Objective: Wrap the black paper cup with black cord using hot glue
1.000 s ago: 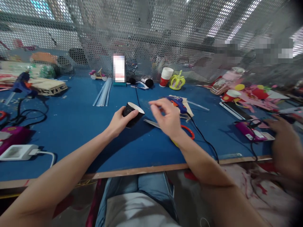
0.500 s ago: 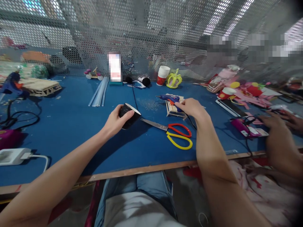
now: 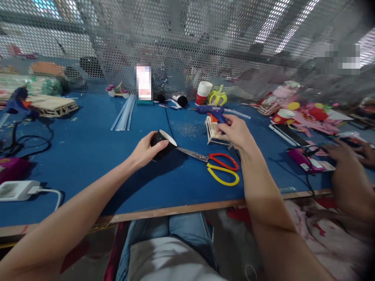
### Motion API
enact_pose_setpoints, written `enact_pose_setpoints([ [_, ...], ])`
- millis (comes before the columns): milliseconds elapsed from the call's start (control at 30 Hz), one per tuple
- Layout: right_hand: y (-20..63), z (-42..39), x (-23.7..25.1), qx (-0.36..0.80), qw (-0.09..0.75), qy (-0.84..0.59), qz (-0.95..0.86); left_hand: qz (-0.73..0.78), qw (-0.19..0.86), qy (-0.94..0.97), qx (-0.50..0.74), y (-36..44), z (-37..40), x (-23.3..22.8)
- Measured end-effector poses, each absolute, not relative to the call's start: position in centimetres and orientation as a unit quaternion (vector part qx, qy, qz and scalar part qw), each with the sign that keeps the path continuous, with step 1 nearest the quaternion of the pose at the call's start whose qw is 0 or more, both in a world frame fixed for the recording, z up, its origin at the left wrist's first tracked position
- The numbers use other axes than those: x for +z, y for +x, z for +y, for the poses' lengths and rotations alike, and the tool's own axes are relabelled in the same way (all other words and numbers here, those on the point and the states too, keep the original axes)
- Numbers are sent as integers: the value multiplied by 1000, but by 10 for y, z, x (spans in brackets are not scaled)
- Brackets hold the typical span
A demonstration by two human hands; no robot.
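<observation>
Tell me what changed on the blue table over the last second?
The right hand moved away from the black cup to the blue glue gun, took hold of it and lifted it off the little stick rack. That uncovered the scissors. The left hand kept its grip on the cup, and the scissors stayed put.

A: The cup (image 3: 163, 144) at twelve o'clock is black, white inside?
B: Yes. The glue gun (image 3: 211, 111) at one o'clock is blue; the scissors (image 3: 218, 168) have red and yellow handles; the table (image 3: 88, 156) is blue.
</observation>
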State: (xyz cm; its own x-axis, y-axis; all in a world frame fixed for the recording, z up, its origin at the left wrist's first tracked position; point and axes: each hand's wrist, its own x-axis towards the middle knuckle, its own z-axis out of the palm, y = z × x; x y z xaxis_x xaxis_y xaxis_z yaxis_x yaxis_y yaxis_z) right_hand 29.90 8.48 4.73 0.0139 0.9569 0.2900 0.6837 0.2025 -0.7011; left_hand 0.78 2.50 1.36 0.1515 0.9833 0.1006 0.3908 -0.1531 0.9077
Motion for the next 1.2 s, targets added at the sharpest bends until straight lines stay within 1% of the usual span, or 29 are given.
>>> enact_pose_setpoints([
  [67, 292, 75, 52, 260, 409, -556, -675, 526, 382, 656, 383, 8, 26, 13],
  [167, 280, 62, 57, 362, 412, -507, -665, 531, 377, 655, 384, 7, 27, 12],
  [267, 265, 52, 59, 431, 403, -478, -651, 550, 353, 654, 382, 6, 28, 12],
  [367, 250, 43, 60, 468, 379, -452, -658, 571, 326, 655, 373, 6, 28, 13],
  [533, 234, 27, 57, 416, 371, -407, -724, 577, 309, 656, 376, 4, 30, 13],
  [733, 228, 17, 57, 333, 338, -453, -755, 536, 399, 608, 429, 2, 34, 9],
  [900, 225, 13, 57, 269, 315, -478, -775, 497, 472, 580, 441, 4, 34, 10],
  [1000, 224, 12, 54, 232, 299, -492, -784, 483, 485, 575, 449, 4, 34, 9],
  [1200, 226, 15, 44, 115, 292, -497, -809, 480, 483, 571, 459, 5, 35, 8],
])
